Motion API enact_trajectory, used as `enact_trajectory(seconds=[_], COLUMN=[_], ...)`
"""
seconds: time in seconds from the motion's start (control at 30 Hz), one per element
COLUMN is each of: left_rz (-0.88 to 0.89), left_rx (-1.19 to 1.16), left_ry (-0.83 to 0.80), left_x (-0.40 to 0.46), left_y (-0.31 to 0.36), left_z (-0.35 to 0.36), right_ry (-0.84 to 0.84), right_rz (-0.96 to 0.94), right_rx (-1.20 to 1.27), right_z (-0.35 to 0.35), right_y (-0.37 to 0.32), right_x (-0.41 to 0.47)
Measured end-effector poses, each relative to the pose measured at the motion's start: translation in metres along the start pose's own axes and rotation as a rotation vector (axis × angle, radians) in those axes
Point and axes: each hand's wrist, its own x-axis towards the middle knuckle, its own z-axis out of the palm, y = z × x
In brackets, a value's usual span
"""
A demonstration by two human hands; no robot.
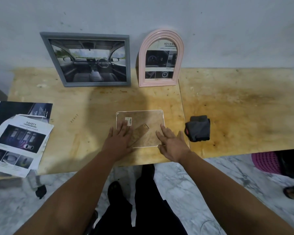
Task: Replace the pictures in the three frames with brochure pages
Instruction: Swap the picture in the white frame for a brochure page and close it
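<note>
While both hands lie flat with fingers spread on a white-edged frame (pixel 143 123) turned face down near the tabletop's front edge, the left hand (pixel 120 139) presses its left half beside a small sticker and the right hand (pixel 171 144) rests on its lower right corner, gripping nothing. Bare wood lies open between this frame and the back edge, where a grey frame (pixel 90 59) with a car interior page and a pink arched frame (pixel 160 58) lean on the wall (pixel 227 31). Loose brochure pages (pixel 18 145) overhang the front left corner (one headed SAFETY). A folded dark cloth (pixel 198 128) sits just right of the flat frame. The wooden table (pixel 244 106) is stained; below it are marble floor (pixel 210 187) and a pink basket (pixel 266 162).
</note>
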Motion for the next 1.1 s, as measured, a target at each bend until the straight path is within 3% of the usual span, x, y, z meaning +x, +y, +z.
enact_trajectory(seconds=[0.27, 0.43, 0.5, 0.87, 1.1], left_rz=[0.058, 0.029, 0.01, -0.151, -0.152], left_rx=[-0.097, -0.083, -0.086, -0.074, -0.111], left_ry=[-0.076, 0.04, 0.013, -0.119, -0.149], left_x=[0.0, -0.023, -0.037, -0.053, -0.048], left_y=[-0.009, -0.009, -0.005, 0.017, 0.013], left_z=[-0.018, -0.013, -0.006, 0.003, -0.007], right_ry=[-0.092, 0.091, 0.108, -0.076, -0.114], right_rz=[-0.081, -0.142, -0.181, -0.129, -0.149], right_rx=[0.109, 0.109, 0.072, -0.065, 0.089], right_z=[-0.013, -0.014, -0.006, -0.009, -0.013], right_y=[0.014, 0.024, 0.021, -0.005, 0.0], right_x=[-0.002, -0.009, -0.014, -0.017, -0.019])
